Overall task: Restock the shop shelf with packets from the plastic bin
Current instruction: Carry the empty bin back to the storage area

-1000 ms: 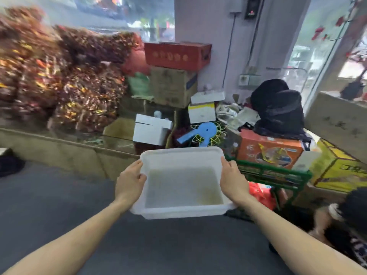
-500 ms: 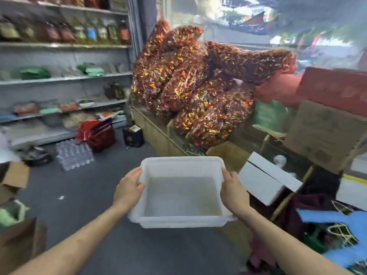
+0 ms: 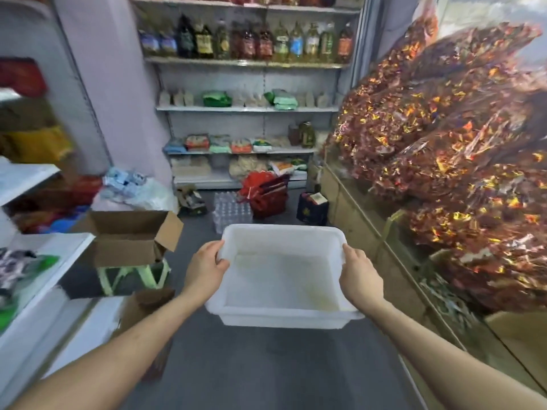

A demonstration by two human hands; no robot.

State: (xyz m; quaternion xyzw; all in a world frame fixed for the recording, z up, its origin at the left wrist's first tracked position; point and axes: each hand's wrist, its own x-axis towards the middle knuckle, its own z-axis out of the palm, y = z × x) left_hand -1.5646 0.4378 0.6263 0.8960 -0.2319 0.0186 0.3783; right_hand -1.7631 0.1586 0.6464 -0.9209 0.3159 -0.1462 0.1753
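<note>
**Bin held out in both hands, facing the shelf**

Both bare forearms reach forward and slightly inward from the bottom corners of the view. The left hand [image 3: 207, 269] grips the left side of the white plastic bin [image 3: 284, 316], fingers curled over the rim near the far corner and thumb hooked onto the edge. The right hand [image 3: 359, 276] grips the right side the same way, its back facing up; its fingertips are hidden behind the wall. The bin is carried level above the floor [image 3: 266, 365], at the middle of the view, and its pale bottom shows, with a yellowish stain toward the right.

Straight ahead, well apart from the bin, stands the shelf [image 3: 245, 108], with packets [image 3: 217, 99] on its middle boards and bottles [image 3: 251, 42] above. A strip of grey floor runs toward it. On the left it is edged by an open cardboard box [image 3: 130, 238] resting on a green stool [image 3: 133, 275]. On the right it is edged by a long counter [image 3: 370, 220] piled with bags of sweets [image 3: 444, 128]. A pack of water bottles [image 3: 232, 210] and a red bag [image 3: 268, 196] sit on the floor at the foot of the shelf.
</note>
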